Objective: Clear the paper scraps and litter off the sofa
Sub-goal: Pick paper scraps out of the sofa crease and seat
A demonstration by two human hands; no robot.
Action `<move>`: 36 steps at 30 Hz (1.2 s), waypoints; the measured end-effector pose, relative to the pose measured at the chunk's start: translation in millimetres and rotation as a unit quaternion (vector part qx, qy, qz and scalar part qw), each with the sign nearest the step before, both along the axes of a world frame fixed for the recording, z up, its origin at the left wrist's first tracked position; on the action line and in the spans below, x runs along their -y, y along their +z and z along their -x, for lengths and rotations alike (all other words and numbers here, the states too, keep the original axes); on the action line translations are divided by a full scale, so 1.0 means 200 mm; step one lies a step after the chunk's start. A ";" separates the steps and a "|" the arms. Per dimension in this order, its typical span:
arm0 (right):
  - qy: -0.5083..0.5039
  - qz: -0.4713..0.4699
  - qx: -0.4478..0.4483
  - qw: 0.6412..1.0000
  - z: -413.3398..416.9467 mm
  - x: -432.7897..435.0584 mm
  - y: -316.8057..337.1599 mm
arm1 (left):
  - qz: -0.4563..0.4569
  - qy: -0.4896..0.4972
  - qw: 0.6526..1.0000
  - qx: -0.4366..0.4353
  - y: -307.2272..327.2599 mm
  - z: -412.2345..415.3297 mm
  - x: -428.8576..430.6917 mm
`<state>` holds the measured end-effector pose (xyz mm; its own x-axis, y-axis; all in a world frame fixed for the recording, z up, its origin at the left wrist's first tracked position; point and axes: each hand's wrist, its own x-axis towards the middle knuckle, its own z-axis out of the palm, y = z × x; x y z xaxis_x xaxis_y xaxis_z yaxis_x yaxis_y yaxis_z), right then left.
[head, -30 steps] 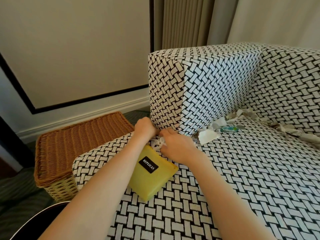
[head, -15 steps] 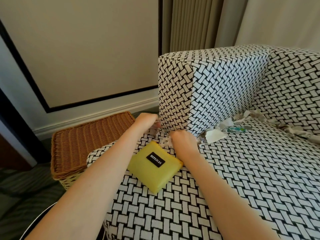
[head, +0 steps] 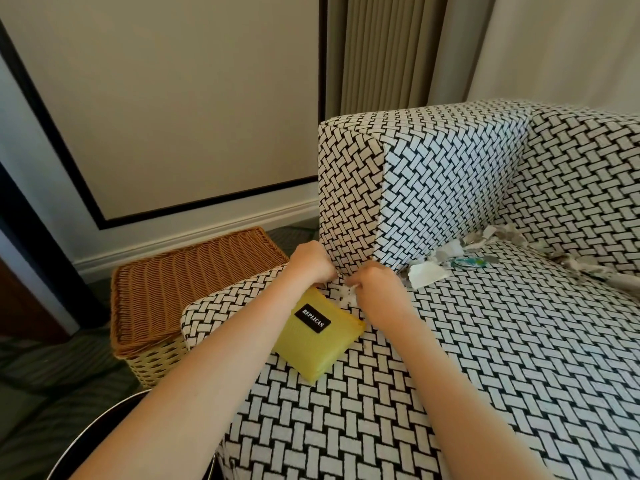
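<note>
I face a black-and-white woven-pattern sofa (head: 485, 358). My left hand (head: 311, 263) and my right hand (head: 377, 284) are side by side at the foot of the armrest (head: 349, 199), fingers curled into the seam. Small white paper scraps (head: 346, 296) lie just under my right hand's fingers; whether the fingers pinch them I cannot tell. A yellow pouch (head: 320, 337) with a black label lies on the seat under my left wrist. More torn paper (head: 427, 273), a blue-green wrapper (head: 465, 261) and crumpled scraps (head: 581, 268) line the seam further right.
A brown wicker basket (head: 187, 282) with its lid on stands on the floor left of the sofa. A dark round rim (head: 93, 431) shows at the bottom left. Wall panel and curtains stand behind the armrest.
The view has shifted slightly, so the sofa sits further right. Both hands stay at the armrest seam, the right one having edged closer to the left over the small scraps.
</note>
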<state>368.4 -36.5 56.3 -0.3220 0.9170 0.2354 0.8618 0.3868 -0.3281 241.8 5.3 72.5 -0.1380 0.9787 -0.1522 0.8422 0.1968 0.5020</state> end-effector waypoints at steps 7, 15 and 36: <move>-0.018 0.033 -0.080 0.996 -0.05 0.03 -0.02 | 0.020 0.033 0.977 0.210 0.07 -0.10 0.02; -0.181 0.079 -0.378 0.905 -0.19 -0.02 0.02 | 0.060 0.125 0.935 0.327 0.06 -0.11 0.04; -0.195 0.029 -0.060 0.979 -0.13 -0.08 -0.09 | -0.100 -0.029 0.993 -0.050 -0.12 -0.26 0.07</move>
